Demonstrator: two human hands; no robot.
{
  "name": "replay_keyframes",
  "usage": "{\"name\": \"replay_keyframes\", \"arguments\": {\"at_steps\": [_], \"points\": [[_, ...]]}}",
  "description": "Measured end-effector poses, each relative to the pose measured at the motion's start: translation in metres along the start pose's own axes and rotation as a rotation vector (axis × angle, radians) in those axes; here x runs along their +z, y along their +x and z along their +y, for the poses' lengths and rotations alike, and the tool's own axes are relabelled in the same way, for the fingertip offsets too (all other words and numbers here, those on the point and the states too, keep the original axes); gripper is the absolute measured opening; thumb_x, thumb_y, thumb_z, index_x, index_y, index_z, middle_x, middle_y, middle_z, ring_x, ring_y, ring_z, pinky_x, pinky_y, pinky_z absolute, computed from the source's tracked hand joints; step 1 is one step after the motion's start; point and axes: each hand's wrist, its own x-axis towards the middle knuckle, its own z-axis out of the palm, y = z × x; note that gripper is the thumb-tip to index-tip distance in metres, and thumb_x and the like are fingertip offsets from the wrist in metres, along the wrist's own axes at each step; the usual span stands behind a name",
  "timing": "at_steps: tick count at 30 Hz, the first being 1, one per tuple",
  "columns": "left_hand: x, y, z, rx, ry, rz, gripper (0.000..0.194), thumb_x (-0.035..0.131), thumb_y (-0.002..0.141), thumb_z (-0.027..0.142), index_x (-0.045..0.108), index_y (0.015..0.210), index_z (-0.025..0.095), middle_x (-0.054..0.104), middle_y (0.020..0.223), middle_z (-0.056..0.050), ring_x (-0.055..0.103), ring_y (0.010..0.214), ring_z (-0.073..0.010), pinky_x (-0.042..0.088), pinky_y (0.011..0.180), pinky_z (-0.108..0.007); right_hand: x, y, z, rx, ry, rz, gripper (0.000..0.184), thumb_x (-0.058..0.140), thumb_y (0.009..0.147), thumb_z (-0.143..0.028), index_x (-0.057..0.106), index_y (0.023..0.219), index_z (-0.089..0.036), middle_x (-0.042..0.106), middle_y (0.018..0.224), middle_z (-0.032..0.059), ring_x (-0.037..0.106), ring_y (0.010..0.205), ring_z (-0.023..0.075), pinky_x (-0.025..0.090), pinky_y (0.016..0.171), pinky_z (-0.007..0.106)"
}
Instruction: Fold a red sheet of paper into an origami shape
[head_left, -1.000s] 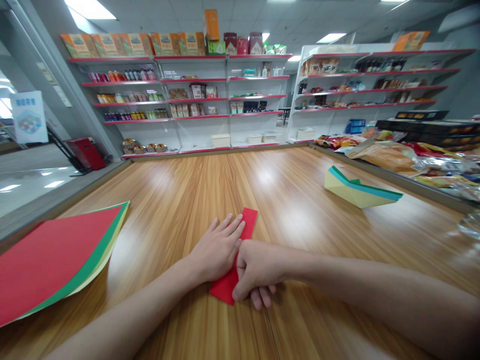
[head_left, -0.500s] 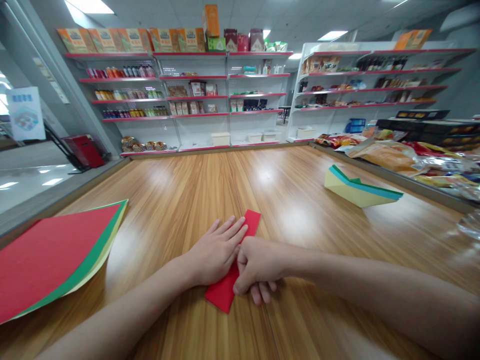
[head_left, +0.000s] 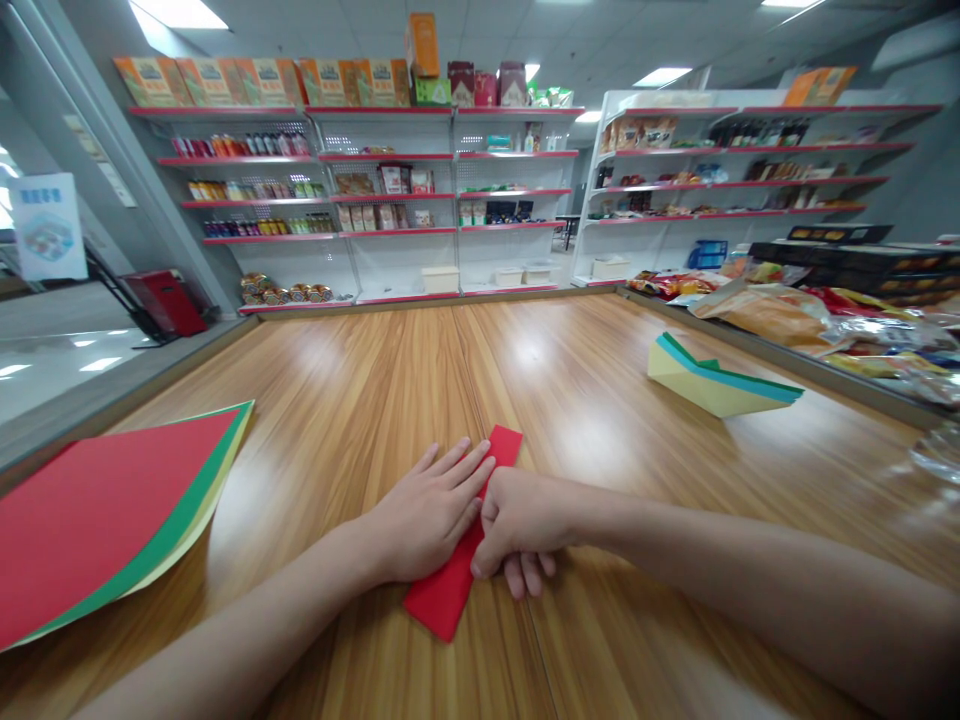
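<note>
A narrow strip of folded red paper (head_left: 450, 590) lies slanted on the wooden table in front of me. My left hand (head_left: 427, 515) is flat on top of it, fingers stretched out towards its far end. Against the strip's right edge, my right hand (head_left: 525, 520) is curled closed, with thumb and bent index finger pressed to the paper. Its other fingers are tucked under the palm, partly hidden. The middle of the strip is covered by both hands.
Large sheets of red, green and pale yellow paper (head_left: 112, 510) lie at left. A folded paper boat (head_left: 712, 385) in yellow, blue and green stands at right. Snack bags (head_left: 780, 310) are beyond the table's right rim; stocked shelves (head_left: 390, 230) line the back.
My right hand has slid slightly up along the strip's edge, away from me. The red strip's near end has shifted a little towards me. My left hand stays flat on it.
</note>
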Motion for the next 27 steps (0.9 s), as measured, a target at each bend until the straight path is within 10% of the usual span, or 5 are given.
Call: {"name": "replay_keyframes", "arguments": {"at_steps": [27], "points": [[-0.004,-0.001,0.003,-0.008,-0.008,-0.003,0.053,0.012,0.099,0.042,0.014,0.148,0.021,0.006,0.154,-0.005,0.004,0.141,-0.0249,0.014,0.112,-0.046,-0.049,-0.009,0.01,0.009,-0.054,0.154,0.024,0.062,0.07,-0.026,0.06,0.051,-0.011,0.057,0.042,-0.0025,0.049,0.032,0.0063,0.038,0.032,0.015]]}}
